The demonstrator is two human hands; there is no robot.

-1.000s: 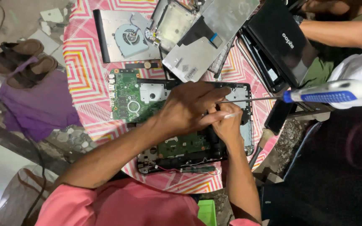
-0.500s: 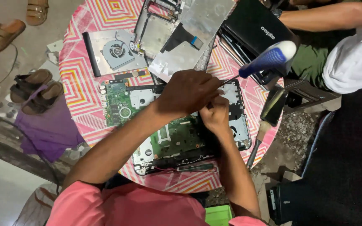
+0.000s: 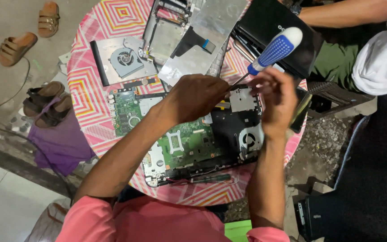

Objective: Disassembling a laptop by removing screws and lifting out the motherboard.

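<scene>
Nearest the wearer, two forearms in pink sleeves reach out over a round table covered in a pink, zigzag-patterned cloth. The left hand lies knuckles-up on the opened laptop base, fingers curled down onto the chassis near its upper middle; whether it pinches anything beneath cannot be told. The right hand is raised just beside it, fingers closed around the shaft end of a screwdriver with a blue-and-white handle; the handle tilts up and away to the right, while the thin metal shaft slants down toward the left hand's fingertips, its tip hidden behind them. Below both hands the green motherboard sits in the black base, with a round fan at its right, under the right wrist. Farther out on the cloth lie a loose cooling fan on a grey plate, silver metal covers and a black laptop lid. Beyond the table's far right another person's arm rests. Sandals lie on the floor at left, with purple cloth near them.
</scene>
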